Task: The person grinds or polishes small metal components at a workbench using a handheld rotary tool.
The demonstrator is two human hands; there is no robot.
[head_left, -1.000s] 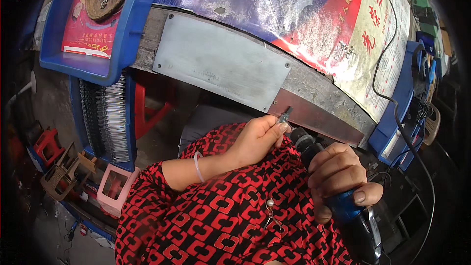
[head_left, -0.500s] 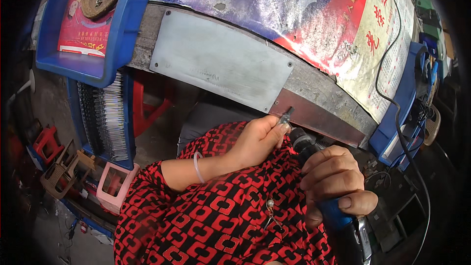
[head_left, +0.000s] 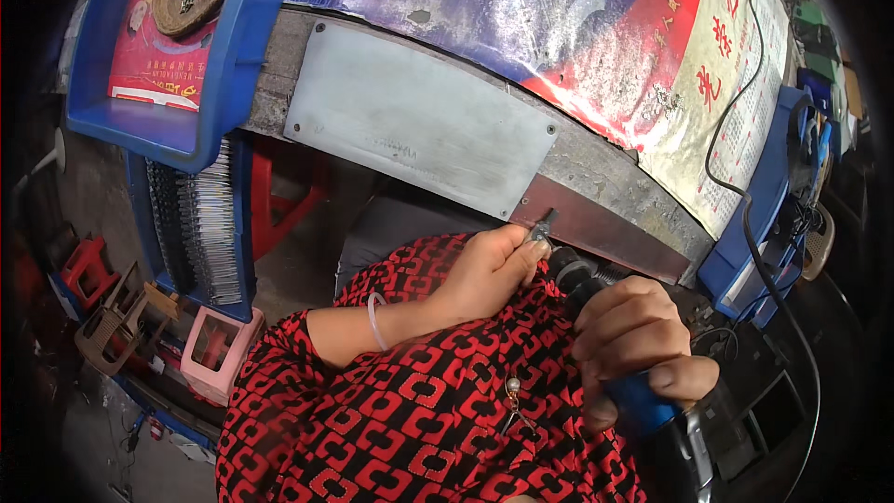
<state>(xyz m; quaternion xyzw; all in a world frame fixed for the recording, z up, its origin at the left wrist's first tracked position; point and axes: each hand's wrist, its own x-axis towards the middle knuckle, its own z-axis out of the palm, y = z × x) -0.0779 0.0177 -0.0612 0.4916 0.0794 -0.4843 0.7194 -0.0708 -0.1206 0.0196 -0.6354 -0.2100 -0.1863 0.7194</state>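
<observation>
My left hand (head_left: 489, 268), near the middle of the frame, has its thumb and forefinger pinched together on a small metal part (head_left: 537, 232), whose dark, narrow end points up and to the right, by the edge of the bench. My right hand (head_left: 643, 340), at the lower right of centre, has its fingers wrapped around a blue and black power tool (head_left: 646, 401). The tool's black nose (head_left: 570, 270) points up and left, just beside my left fingertips; I cannot tell whether it touches the metal part.

I wear a pale bracelet (head_left: 376, 320) on my left wrist and a red and black patterned garment (head_left: 419, 419), which fills the lower centre. Above my hands, a grey metal plate (head_left: 419, 121) is screwed along the bench edge, beside a reddish-brown strip (head_left: 610, 231). Printed sheets (head_left: 447, 28) cover the bench top. At upper left, a blue tray (head_left: 140, 130) holds a round woven basket (head_left: 169, 14). A dark cable (head_left: 759, 242) runs down the right side, and a pink stool (head_left: 200, 377) stands at lower left.
</observation>
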